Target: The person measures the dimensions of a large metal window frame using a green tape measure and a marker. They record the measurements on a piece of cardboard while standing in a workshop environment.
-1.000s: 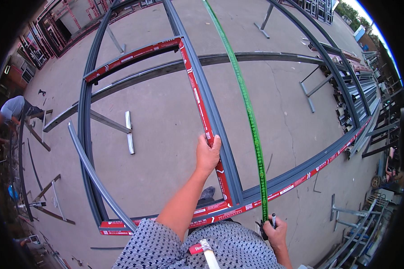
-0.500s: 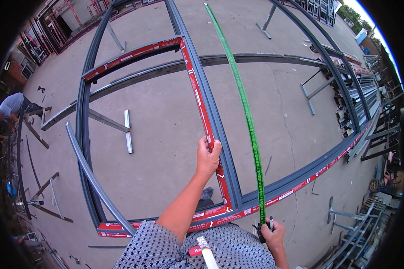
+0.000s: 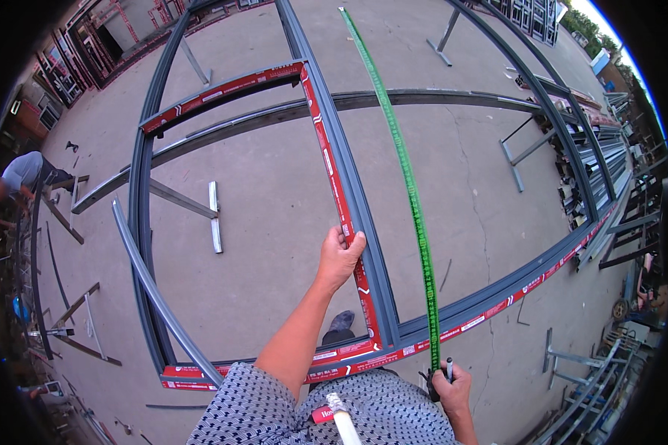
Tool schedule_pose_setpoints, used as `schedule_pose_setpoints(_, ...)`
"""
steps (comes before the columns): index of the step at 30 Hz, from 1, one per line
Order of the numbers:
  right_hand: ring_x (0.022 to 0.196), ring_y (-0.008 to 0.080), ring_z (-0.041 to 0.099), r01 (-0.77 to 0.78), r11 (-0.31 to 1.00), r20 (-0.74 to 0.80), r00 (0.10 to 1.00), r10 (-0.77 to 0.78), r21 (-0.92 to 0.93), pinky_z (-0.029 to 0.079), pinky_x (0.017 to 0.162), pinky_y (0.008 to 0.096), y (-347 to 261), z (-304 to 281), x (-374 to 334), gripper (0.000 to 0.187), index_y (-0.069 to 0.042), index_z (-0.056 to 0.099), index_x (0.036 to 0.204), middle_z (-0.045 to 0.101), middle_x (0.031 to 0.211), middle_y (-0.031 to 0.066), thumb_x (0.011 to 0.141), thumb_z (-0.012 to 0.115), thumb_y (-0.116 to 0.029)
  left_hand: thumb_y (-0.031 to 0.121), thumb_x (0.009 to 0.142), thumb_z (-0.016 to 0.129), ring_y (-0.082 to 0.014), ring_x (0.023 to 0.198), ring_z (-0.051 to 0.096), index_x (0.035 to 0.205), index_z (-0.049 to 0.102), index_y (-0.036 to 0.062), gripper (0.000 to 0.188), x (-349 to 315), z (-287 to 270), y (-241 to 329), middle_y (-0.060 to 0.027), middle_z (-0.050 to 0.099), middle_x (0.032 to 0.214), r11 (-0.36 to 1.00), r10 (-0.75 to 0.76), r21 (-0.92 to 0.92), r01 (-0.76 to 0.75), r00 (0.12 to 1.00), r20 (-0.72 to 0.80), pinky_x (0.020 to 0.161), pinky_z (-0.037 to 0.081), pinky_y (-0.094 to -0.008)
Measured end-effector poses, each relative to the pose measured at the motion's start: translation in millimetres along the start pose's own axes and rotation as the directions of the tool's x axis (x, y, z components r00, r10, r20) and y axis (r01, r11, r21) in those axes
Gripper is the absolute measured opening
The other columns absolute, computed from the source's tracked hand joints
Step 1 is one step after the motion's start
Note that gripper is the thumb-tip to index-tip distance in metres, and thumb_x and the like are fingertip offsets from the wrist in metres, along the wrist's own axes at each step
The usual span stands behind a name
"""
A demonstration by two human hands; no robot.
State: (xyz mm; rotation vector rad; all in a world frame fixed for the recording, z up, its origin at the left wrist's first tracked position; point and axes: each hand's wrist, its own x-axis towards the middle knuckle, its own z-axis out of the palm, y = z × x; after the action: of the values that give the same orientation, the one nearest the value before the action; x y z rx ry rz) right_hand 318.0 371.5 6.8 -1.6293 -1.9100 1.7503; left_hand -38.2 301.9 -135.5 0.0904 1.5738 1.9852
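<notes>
Watching remotely, I've got a pale, dark-flecked short-sleeved shirt [image 3: 393,397], red patch [image 3: 322,414] on its front, dark shoe [image 3: 341,321] beyond it.

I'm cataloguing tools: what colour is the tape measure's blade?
The tape blade is green, clearest in the head view.

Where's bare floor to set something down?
Free: floor inside the red frame, between left hand and stand foot; also, mostly, between green tape and grey right bar. Crowded: far right, heaped metal bars.
</notes>
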Motion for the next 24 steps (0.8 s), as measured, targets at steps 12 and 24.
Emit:
schedule_pose_setpoints(12,0.061,0.0034,0.054,-0.032,0.999,-0.011,0.999,0.032,0.001,0.042,0.055,0.0228,-2.1,-1.3,-3.0,0.012,0.003,0.073,0.095,0.064,0.072,-0.0032,0.092,0.068,-0.007,0.020,0.099,0.073,-0.0030,0.079,0.059,0.126,0.051,-0.0039,0.042,-3.3,6.1,-3.8,0.0004,0.065,0.096,0.996,0.051,-0.065,-0.056,0.996,-0.073,0.071,0.052,-0.0213)
schedule_pose_setpoints(24,0.061,0.0032,0.054,-0.028,1.000,0.011,1.000,0.028,0.005,0.041,0.054,0.0228,-2.1,-0.2,1.1,0.010,0.002,0.072,0.093,0.064,0.072,-0.0032,0.091,0.067,-0.007,0.019,0.098,0.074,-0.0043,0.082,0.059,0.130,0.048,-0.0053,0.048,-0.7,7.7,-8.0,-0.0010,0.065,0.098,0.996,0.055,-0.060,-0.060,0.995,-0.084,0.073,0.052,-0.0225)
